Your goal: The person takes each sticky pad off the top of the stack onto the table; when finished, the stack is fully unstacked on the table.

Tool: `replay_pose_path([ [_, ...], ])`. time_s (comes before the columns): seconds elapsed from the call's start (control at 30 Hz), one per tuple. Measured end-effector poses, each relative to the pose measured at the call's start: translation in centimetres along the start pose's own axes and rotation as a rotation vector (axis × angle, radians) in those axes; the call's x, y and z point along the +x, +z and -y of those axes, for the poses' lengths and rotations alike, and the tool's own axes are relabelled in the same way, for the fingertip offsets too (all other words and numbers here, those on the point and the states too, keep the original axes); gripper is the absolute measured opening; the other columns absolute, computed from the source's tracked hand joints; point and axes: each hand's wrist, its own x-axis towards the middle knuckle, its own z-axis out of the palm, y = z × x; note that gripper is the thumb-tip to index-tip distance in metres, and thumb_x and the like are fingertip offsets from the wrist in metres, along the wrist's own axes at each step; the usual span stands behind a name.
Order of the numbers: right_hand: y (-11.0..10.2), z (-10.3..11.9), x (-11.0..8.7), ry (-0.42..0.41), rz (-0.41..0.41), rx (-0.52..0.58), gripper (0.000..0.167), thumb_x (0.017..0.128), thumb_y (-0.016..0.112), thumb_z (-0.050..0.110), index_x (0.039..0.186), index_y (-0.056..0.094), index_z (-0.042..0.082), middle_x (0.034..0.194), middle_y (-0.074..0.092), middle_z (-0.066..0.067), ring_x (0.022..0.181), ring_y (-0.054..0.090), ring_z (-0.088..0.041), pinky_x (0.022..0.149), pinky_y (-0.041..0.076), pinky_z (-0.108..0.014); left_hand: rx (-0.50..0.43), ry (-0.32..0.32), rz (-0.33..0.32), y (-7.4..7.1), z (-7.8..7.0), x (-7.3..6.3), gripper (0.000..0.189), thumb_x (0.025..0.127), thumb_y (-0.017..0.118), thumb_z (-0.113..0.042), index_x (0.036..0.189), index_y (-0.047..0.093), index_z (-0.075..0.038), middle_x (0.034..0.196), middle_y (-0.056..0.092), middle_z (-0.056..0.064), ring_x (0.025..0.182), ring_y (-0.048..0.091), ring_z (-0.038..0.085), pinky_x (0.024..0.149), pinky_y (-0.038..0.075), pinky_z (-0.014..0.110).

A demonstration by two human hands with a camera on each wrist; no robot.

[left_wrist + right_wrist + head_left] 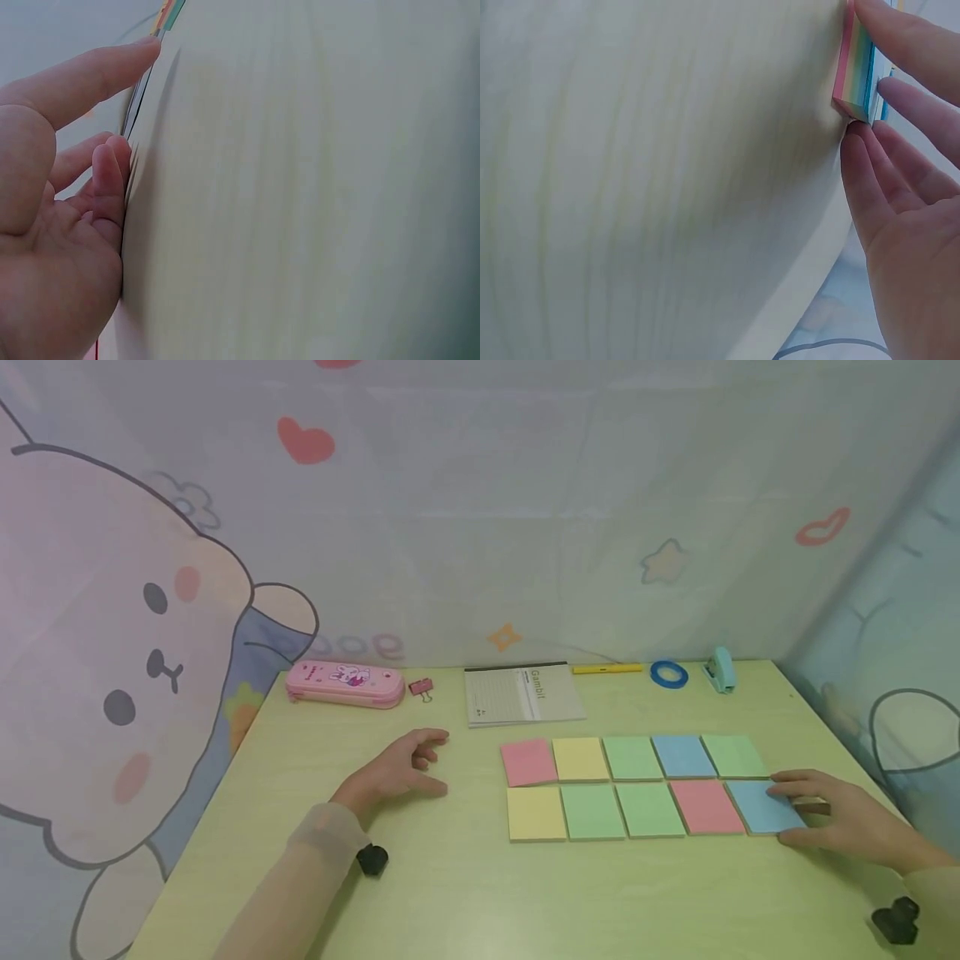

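Observation:
Two rows of square sticky note pads lie on the table in the head view. The back row holds pink point(529, 762), yellow, green, blue and green pads; the front runs from yellow point(536, 814) to blue. Around the blue sticky note pad point(761, 806) at the front row's right end, my right hand point(851, 822) sets its thumb and fingers. Pink, yellow, green and blue layers show along a pad's side point(853, 75) in the right wrist view. Left of the rows, my left hand point(397, 768) hovers with loosely bent fingers, holding nothing.
Along the table's back edge are a pink pencil case point(345, 683), a binder clip point(422, 688), a notebook point(523, 695), a yellow pen-like stick point(607, 668), a blue tape roll point(669, 674) and a mint stapler point(721, 670). A printed curtain point(465, 543) hangs behind.

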Motion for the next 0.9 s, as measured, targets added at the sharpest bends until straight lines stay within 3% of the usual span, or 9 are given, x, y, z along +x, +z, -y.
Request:
replay_pose_path([
  [0.1,0.01,0.05,-0.03,0.01,0.009,0.012,0.059,0.079,0.093,0.016,0.128,0.067,-0.001,0.139,0.043,0.022,0.112,0.046,0.022,0.08,0.056,-0.017,-0.003,-0.001,0.001,0.0,-0.05,-0.01,0.087,0.082,0.091,-0.013,0.156,0.047,-0.011,0.143,0.055,0.011,0.117,0.052,0.027,0.106,0.043,0.044],
  [0.27,-0.03,0.11,-0.04,0.025,0.012,0.003,0.056,0.079,0.093,0.015,0.127,0.068,0.0,0.139,0.048,-0.005,0.111,0.043,0.024,0.08,0.056,-0.017,-0.011,0.0,0.003,-0.02,-0.17,-0.05,0.087,0.082,0.091,-0.013,0.156,0.047,-0.012,0.149,0.053,0.009,0.118,0.052,0.028,0.106,0.043,0.044],
  [0.43,0.18,-0.12,-0.03,0.016,0.009,0.016,0.055,0.077,0.094,0.011,0.124,0.069,-0.003,0.134,0.05,-0.022,0.111,0.041,0.024,0.08,0.054,-0.015,-0.006,0.001,0.004,-0.07,-0.05,0.03,0.088,0.081,0.091,-0.013,0.156,0.046,-0.012,0.15,0.053,0.009,0.118,0.052,0.027,0.106,0.043,0.043],
  [0.7,0.15,-0.28,0.05,0.011,-0.008,0.003,0.055,0.077,0.094,0.013,0.124,0.07,0.0,0.133,0.052,-0.007,0.111,0.042,0.025,0.08,0.054,-0.014,-0.013,0.013,0.011,-0.06,-0.11,-0.06,0.088,0.082,0.091,-0.012,0.157,0.045,-0.009,0.153,0.051,0.012,0.119,0.052,0.029,0.106,0.043,0.044],
  [0.9,-0.12,-0.13,0.05,0.059,0.029,-0.028,0.059,0.079,0.093,0.019,0.129,0.067,0.0,0.135,0.053,-0.023,0.109,0.041,0.024,0.078,0.056,-0.019,-0.017,0.021,0.026,-0.26,-0.11,0.03,0.088,0.084,0.09,-0.016,0.158,0.044,-0.01,0.155,0.051,0.012,0.12,0.053,0.026,0.105,0.044,0.04],
])
